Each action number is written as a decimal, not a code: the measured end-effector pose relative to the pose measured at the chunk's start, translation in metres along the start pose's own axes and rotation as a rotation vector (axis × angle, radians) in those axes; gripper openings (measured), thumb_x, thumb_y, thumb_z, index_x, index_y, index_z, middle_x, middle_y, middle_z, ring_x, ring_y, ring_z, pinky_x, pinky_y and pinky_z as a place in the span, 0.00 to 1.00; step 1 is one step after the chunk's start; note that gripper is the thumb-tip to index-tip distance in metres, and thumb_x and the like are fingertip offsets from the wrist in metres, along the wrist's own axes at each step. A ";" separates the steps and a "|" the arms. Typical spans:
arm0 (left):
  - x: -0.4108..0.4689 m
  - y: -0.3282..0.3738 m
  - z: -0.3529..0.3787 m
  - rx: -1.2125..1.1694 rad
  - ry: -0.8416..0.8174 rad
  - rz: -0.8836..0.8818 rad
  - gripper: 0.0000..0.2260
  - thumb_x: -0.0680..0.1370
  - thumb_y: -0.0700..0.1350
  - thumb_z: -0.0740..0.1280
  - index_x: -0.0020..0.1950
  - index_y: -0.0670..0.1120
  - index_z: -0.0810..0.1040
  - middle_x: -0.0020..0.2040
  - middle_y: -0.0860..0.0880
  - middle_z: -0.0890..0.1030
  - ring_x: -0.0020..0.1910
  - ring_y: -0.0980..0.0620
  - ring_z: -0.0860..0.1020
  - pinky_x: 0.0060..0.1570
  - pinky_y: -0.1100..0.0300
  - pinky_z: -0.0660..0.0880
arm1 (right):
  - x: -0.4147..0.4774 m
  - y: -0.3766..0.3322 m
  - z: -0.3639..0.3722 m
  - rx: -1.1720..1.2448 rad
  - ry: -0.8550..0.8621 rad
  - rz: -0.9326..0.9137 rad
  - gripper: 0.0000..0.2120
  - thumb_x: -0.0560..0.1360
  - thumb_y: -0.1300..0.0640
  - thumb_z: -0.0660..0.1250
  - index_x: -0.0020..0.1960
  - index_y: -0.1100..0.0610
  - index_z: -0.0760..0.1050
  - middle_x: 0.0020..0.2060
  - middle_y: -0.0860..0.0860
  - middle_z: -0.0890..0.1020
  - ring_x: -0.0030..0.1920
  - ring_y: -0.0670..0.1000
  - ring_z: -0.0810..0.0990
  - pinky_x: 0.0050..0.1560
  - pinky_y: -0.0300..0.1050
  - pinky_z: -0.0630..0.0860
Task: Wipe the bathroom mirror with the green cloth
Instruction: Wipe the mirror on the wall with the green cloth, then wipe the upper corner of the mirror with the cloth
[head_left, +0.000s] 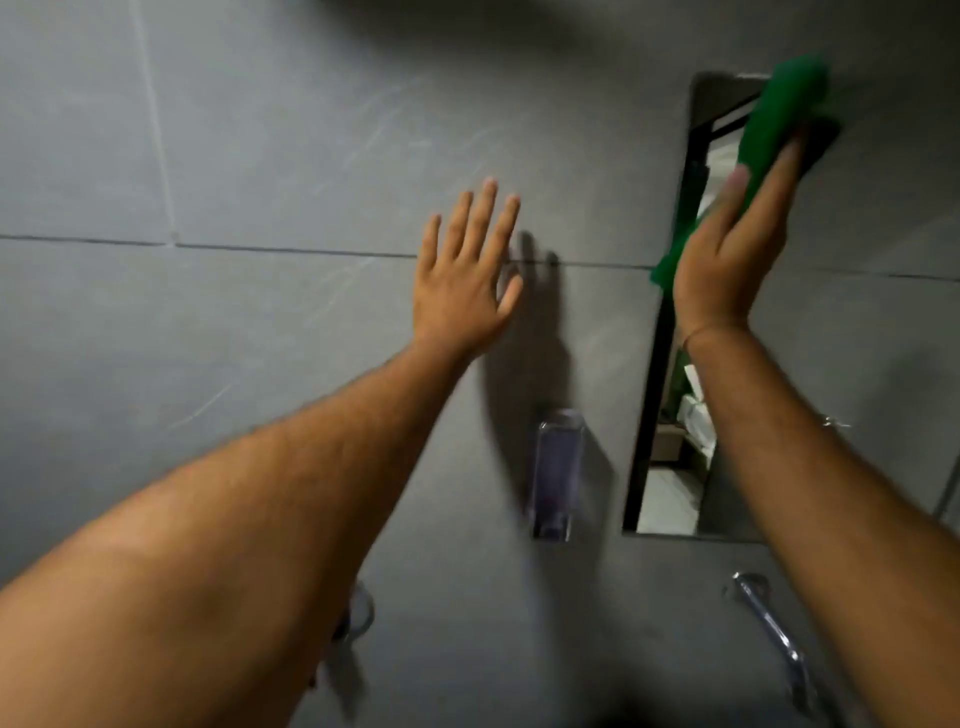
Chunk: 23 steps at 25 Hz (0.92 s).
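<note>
Right hand: my right hand (727, 260) lies flat, fingers pressed together, pinning the crumpled green cloth (779, 119) against the glass near the mirror's top.
Left hand: my left hand (465, 270) is empty, fingers spread, palm toward the grey tiled wall (260, 156); whether it touches the tile I cannot tell.
Mirror: the narrow black-edged wall mirror (675, 493) sits at two o'clock from my left hand, seen at a steep angle.
Progress: I judge the wipe is under way at the upper part; the lower glass shows only reflections, so cleanliness cannot be told.
Risk, slip: nothing grips the cloth, only flat pressure holds it; easing off could let it drop toward the tap.
Risk, coverage: the cloth trails off the mirror's left edge at seven o'clock from my palm, so part of it may wipe the wall rather than glass.
Obstacles: a clear wall-mounted dispenser with purple liquid (556, 467) hangs at seven o'clock from the mirror, just beside its lower edge; a chrome tap (774, 629) juts out below. A downward stroke could knock either.
</note>
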<state>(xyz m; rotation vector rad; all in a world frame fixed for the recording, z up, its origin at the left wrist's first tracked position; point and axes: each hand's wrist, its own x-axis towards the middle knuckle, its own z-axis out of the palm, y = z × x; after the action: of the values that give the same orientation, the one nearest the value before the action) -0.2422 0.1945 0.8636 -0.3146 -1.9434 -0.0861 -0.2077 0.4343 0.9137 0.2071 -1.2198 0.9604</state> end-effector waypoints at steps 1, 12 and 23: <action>-0.003 -0.012 -0.011 0.030 0.020 -0.022 0.38 0.83 0.59 0.61 0.93 0.52 0.59 0.93 0.46 0.58 0.92 0.44 0.58 0.89 0.40 0.54 | 0.003 -0.020 0.014 -0.015 -0.047 -0.047 0.25 0.87 0.58 0.57 0.78 0.75 0.65 0.78 0.68 0.71 0.79 0.62 0.73 0.81 0.45 0.70; -0.350 -0.068 0.047 -0.019 -0.527 0.024 0.34 0.86 0.52 0.63 0.92 0.48 0.63 0.92 0.45 0.61 0.91 0.44 0.60 0.89 0.40 0.54 | -0.301 -0.044 -0.037 0.376 -0.095 1.058 0.17 0.90 0.59 0.56 0.70 0.68 0.75 0.68 0.64 0.82 0.69 0.64 0.82 0.68 0.51 0.81; -0.850 -0.021 0.062 -0.193 -1.411 -0.452 0.30 0.90 0.53 0.56 0.92 0.46 0.61 0.92 0.46 0.59 0.92 0.45 0.57 0.90 0.45 0.48 | -0.837 0.086 -0.295 -0.517 -0.993 1.431 0.19 0.89 0.54 0.57 0.77 0.59 0.71 0.67 0.57 0.82 0.69 0.59 0.80 0.57 0.27 0.71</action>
<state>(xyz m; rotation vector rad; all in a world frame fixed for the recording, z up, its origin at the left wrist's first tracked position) -0.0027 0.0353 0.0612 -0.0017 -3.3960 -0.4399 -0.0820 0.2387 0.0531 -0.8324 -2.5892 1.7599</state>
